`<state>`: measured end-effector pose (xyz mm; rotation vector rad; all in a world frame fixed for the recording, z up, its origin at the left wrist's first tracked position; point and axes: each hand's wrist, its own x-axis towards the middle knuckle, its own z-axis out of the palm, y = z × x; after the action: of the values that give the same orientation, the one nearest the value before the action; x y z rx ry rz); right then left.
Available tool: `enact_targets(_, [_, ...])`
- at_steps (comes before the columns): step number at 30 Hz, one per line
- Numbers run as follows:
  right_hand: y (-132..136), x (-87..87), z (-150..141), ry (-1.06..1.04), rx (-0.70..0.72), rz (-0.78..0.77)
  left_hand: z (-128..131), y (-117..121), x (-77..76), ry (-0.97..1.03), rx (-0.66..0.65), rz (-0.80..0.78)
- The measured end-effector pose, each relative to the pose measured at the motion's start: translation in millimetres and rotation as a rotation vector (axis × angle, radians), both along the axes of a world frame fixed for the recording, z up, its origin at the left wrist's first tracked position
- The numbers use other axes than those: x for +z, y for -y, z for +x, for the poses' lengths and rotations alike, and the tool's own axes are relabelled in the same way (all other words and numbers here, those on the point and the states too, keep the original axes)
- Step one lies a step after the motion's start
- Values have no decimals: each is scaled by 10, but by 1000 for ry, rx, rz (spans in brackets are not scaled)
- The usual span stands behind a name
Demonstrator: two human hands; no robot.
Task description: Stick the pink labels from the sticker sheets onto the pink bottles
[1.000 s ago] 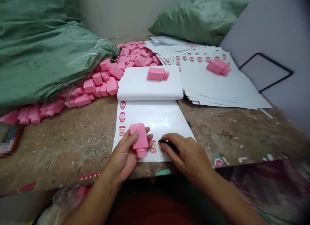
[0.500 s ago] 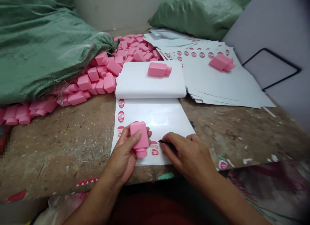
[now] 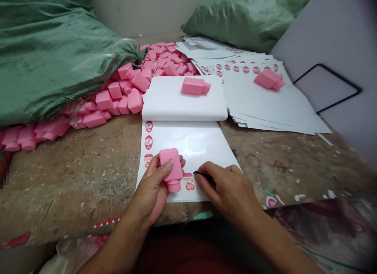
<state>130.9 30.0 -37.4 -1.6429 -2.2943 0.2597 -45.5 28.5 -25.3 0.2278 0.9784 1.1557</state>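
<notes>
My left hand (image 3: 151,189) is closed round a small pink plastic bottle (image 3: 171,168), neck pointing toward me, over the near edge of a white sticker sheet (image 3: 188,142). My right hand (image 3: 228,187) pinches a thin black tool (image 3: 203,175) whose tip rests by a pink oval sticker (image 3: 188,182) on that sheet. A few more stickers (image 3: 149,140) run down the sheet's left edge. The sheet's upper part is rolled back, with another pink bottle (image 3: 194,86) lying on it.
A pile of pink bottles (image 3: 138,83) spills from a green woven sack (image 3: 50,50) at left. Loose sticker sheets (image 3: 265,97) with one bottle (image 3: 269,79) on them lie at right, a second green sack (image 3: 241,18) behind. The worn table edge (image 3: 73,227) is near me.
Both hands stay almost in place on the sheet; the view has shifted slightly. The left hand still holds the bottle and the right hand the black tool.
</notes>
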Motion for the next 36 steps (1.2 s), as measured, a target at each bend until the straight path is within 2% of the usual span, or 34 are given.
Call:
enact_targets(4, [8,-4,34,-100,45,-51,-10,-10,9,21,30,-30])
enact_targets(8, [33,-44,16,-31,32,148,-17,-6,21,32,43,-34])
enact_targets(11, [29,-64,-9,35,55,214,-14,-1,26,28,50,-25])
enact_targets(16, [-2,-34,5,28,88,177,-6,-6,29,27,52,-27])
enact_targets(21, [19,-8,55,-134,108,30,-5,-16,18,31,64,-34])
enact_targets(25, [135,-55,50,-63,91,84,0,-24,16,37,68,-28])
enact_targets(27, [242,-38,40,-79,145,-1,-1,-25,16,40,73,-26])
enact_targets(29, [355,40,45,-205,177,-134,-8,-29,14,36,74,-27])
enact_targets(33, [437,324,97,-654,225,-391,-31,-34,2,24,62,-21])
enact_targets(36, [327,482,96,-878,119,-367,-19,5,18,-2,25,34])
